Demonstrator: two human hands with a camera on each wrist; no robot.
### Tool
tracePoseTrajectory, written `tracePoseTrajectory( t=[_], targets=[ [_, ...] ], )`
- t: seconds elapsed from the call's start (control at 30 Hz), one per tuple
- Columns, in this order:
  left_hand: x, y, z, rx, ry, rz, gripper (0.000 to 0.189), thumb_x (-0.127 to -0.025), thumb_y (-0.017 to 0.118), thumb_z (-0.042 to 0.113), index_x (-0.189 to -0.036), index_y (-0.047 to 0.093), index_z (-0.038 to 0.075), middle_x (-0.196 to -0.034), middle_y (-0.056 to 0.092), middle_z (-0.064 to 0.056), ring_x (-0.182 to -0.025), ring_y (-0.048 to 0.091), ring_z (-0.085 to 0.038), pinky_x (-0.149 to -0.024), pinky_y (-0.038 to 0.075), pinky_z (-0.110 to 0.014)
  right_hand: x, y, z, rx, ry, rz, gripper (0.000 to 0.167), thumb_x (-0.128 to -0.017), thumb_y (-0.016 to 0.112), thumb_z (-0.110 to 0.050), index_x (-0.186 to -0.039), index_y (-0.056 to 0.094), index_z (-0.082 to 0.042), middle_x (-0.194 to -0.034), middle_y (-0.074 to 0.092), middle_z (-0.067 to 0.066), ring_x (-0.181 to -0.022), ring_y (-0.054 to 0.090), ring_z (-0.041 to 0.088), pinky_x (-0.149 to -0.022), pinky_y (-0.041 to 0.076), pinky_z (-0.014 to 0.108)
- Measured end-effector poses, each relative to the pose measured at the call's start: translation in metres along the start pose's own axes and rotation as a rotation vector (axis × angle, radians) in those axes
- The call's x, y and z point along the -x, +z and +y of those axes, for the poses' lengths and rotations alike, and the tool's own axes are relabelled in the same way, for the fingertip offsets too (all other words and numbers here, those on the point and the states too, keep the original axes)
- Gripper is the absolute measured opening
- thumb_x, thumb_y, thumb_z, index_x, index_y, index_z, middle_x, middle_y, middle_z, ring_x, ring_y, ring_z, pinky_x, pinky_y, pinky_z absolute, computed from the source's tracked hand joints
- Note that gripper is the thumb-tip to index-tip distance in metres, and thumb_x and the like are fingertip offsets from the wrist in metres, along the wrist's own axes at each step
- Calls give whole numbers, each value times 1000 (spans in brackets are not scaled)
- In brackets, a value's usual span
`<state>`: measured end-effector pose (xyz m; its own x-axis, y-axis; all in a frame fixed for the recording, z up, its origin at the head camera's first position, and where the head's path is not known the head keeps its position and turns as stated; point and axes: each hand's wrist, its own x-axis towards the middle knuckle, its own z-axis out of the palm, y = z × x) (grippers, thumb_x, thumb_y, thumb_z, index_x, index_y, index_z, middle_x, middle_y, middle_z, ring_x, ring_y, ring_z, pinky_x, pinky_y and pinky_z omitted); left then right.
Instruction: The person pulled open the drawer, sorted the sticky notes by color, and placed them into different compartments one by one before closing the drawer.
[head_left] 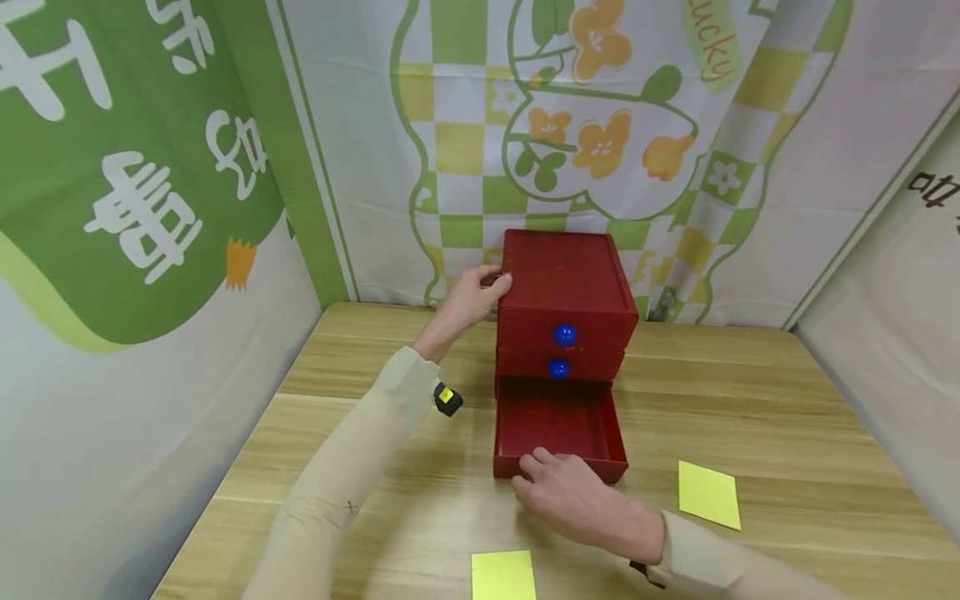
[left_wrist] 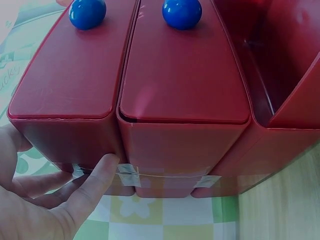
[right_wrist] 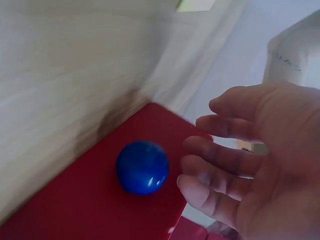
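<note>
A red drawer cabinet stands against the back cloth. Its upper two drawers are closed, each with a blue knob; the bottom drawer is pulled out and bare inside. My left hand rests against the cabinet's left side near the top, thumb and fingers extended along the wall in the left wrist view. My right hand hovers at the front of the bottom drawer, fingers loosely bent. In the right wrist view those fingers stand apart from the bottom drawer's blue knob, with nothing held.
A yellow sticky note lies on the wooden table to the right, another note at the front. Clear tape crosses the cabinet's side. Printed cloth walls enclose the table on the left, back and right.
</note>
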<state>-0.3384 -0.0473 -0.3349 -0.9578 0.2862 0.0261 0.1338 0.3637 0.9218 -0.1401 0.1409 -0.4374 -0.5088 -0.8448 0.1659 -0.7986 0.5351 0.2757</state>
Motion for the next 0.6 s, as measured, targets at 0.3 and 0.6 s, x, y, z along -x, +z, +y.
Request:
tracePoseTrajectory(
  t=[0.3, 0.6],
  targets=[
    [0, 1, 0, 19, 3, 1, 60, -101, 53, 41, -151, 38, 11, -144, 51, -13, -125, 56, -26, -82, 61, -39, -7, -8, -13, -433, -60, -197, 14, -96, 65, -32, -108, 67, -25, -91, 56, -10, -80, 46, 2, -57, 36, 7],
    [1, 1, -1, 11, 7, 5, 60, -101, 53, 40, -151, 39, 11, -143, 51, -13, -124, 56, -27, -88, 59, -46, -8, -13, -29, -499, -151, -218, 32, -93, 68, -31, -123, 61, -21, -94, 54, -8, -78, 43, -1, -63, 34, 4]
  ],
)
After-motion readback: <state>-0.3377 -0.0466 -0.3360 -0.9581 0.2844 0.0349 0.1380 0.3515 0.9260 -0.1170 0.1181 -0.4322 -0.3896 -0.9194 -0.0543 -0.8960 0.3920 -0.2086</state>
